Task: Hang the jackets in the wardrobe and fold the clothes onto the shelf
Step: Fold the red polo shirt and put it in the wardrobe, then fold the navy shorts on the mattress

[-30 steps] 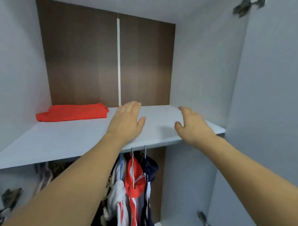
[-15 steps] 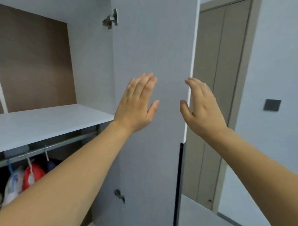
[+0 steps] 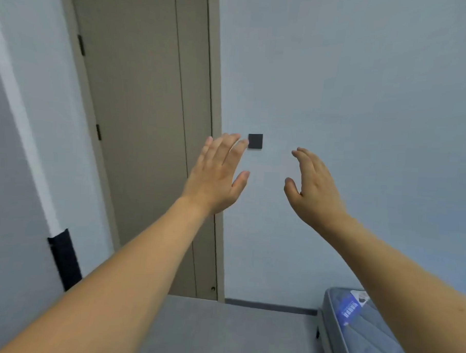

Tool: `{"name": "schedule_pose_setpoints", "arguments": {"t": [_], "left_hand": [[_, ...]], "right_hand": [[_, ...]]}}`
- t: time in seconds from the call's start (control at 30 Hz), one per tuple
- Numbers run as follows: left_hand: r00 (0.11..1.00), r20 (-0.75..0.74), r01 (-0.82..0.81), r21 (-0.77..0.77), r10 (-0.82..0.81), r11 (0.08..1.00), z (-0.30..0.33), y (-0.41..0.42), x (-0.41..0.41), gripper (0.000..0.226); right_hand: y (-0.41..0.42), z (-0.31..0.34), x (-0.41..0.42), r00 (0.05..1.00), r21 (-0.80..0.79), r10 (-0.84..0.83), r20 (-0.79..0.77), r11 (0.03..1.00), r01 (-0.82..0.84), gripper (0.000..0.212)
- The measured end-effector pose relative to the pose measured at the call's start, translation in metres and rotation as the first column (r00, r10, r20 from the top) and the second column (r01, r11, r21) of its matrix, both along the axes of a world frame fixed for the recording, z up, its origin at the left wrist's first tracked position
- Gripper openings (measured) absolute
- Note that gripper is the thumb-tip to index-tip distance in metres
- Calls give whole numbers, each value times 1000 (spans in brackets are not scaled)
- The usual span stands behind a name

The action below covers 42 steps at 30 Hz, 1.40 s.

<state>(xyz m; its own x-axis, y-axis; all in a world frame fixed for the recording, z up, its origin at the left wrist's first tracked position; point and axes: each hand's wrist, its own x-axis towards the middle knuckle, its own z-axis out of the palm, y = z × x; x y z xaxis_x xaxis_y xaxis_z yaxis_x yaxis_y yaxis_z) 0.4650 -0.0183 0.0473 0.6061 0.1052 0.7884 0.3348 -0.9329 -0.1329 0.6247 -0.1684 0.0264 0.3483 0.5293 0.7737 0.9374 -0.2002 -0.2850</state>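
Both hands are raised in front of the person, bare forearms reaching up from the lower corners of the view, and neither one holds or touches anything. The left hand (image 3: 218,175) shows its back to the camera, fingers straight and close together, thumb spread out to the right. The right hand (image 3: 313,184) is turned more edge-on, its fingers loosely bent forward and the thumb held apart below them, so the hand is relaxed and open rather than closed. The two hands are level with each other and separated by a clear gap of bare wall. Just beside the left hand's fingertips, on the pale wall (image 3: 363,107) behind, sits a small dark square wall switch (image 3: 255,141). Left of it stands a closed beige door (image 3: 146,124) in a matching frame, partly hidden behind the left forearm. At the far left edge rises a pale grey panel (image 3: 10,166) with a black strip (image 3: 64,259) low on its edge. A grey floor (image 3: 219,333) runs below, and at lower right the corner of a quilted grey mattress (image 3: 363,339) with a blue label shows. No jackets, folded clothes or wardrobe shelf are in view.
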Motion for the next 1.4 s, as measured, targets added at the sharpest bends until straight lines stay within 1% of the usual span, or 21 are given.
{"name": "schedule_pose_setpoints", "arguments": {"t": [0.2, 0.4, 0.47, 0.57, 0.67, 0.77, 0.97, 1.03, 1.17, 1.23, 1.33, 1.4], "left_hand": [[981, -112, 154, -56, -160, 986, -40, 18, 151, 59], [928, -185, 301, -136, -323, 944, -78, 35, 312, 59], [906, -195, 346, -173, -377, 922, -89, 30, 368, 59], [848, -191, 437, -276, -494, 856, -112, -2, 448, 59], [746, -290, 519, -312, -600, 796, -144, -50, 516, 59], [652, -349, 592, -319, -673, 740, -172, -93, 574, 58], [522, -481, 628, -341, -704, 699, -213, -160, 685, 57], [482, -518, 642, -342, -707, 687, -224, -175, 721, 57], [414, -586, 657, -338, -696, 674, -253, -203, 794, 57], [382, -605, 660, -351, -699, 664, -275, -218, 835, 56], [301, -630, 669, -396, -716, 629, -323, -246, 901, 54], [229, -646, 654, -451, -728, 607, -366, -266, 947, 55]], "right_hand": [[-27, -55, 124, 975, -85, -201, -100, 978, 193, 54], [-42, -88, 238, 894, -149, -401, -202, 914, 377, 53], [-54, -95, 270, 860, -165, -460, -221, 887, 432, 51], [-87, -112, 313, 803, -201, -539, -255, 842, 501, 51], [-134, -142, 351, 713, -280, -624, -320, 781, 558, 52], [-180, -175, 385, 591, -289, -689, -420, 719, 632, 51], [-264, -237, 456, 355, -304, -723, -592, 608, 733, 48], [-283, -257, 476, 294, -321, -732, -615, 573, 754, 47], [-312, -292, 525, 195, -357, -725, -660, 531, 769, 41], [-324, -310, 558, 139, -386, -728, -672, 504, 772, 42], [-340, -348, 617, 62, -431, -728, -682, 469, 771, 50], [-349, -383, 659, 14, -461, -728, -686, 450, 765, 52]]}}
